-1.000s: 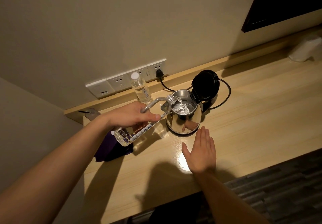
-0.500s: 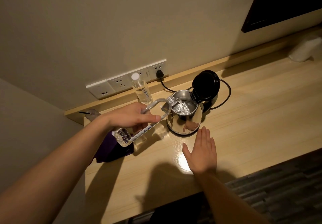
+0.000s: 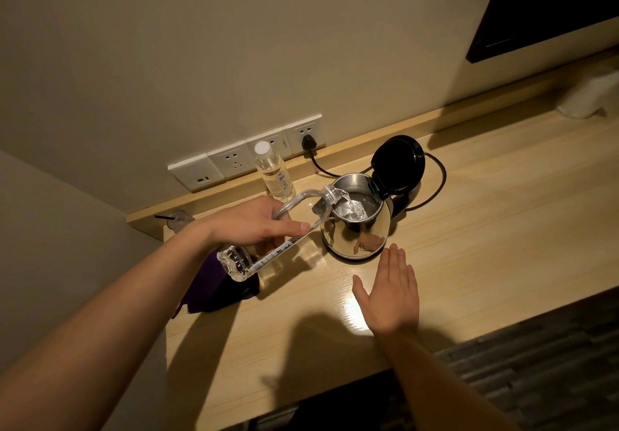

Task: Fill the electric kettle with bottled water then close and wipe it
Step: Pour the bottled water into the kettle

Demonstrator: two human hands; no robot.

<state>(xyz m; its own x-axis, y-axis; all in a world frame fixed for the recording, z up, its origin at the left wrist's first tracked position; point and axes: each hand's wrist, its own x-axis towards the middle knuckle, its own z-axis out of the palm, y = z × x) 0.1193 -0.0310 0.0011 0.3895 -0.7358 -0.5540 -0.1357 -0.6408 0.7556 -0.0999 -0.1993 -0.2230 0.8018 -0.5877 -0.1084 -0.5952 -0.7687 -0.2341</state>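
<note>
A steel electric kettle [image 3: 356,233] stands on the wooden desk [image 3: 485,229], its black lid [image 3: 398,164] raised upright. My left hand [image 3: 258,224] grips a clear water bottle [image 3: 294,229] tilted with its mouth over the kettle's rim, and water runs into the pot. My right hand [image 3: 390,293] lies flat on the desk just in front of the kettle, fingers together, holding nothing. A purple cloth [image 3: 214,290] lies on the desk under my left wrist, partly hidden by the bottle's base.
A second capped bottle [image 3: 273,172] stands at the back by the wall sockets [image 3: 248,159], where the kettle's black cord [image 3: 435,179] is plugged in. A white object [image 3: 589,95] sits at the far right. The desk's front edge runs close below my right hand.
Water keeps pouring into the kettle. Both hands and the bottle hold nearly the same pose.
</note>
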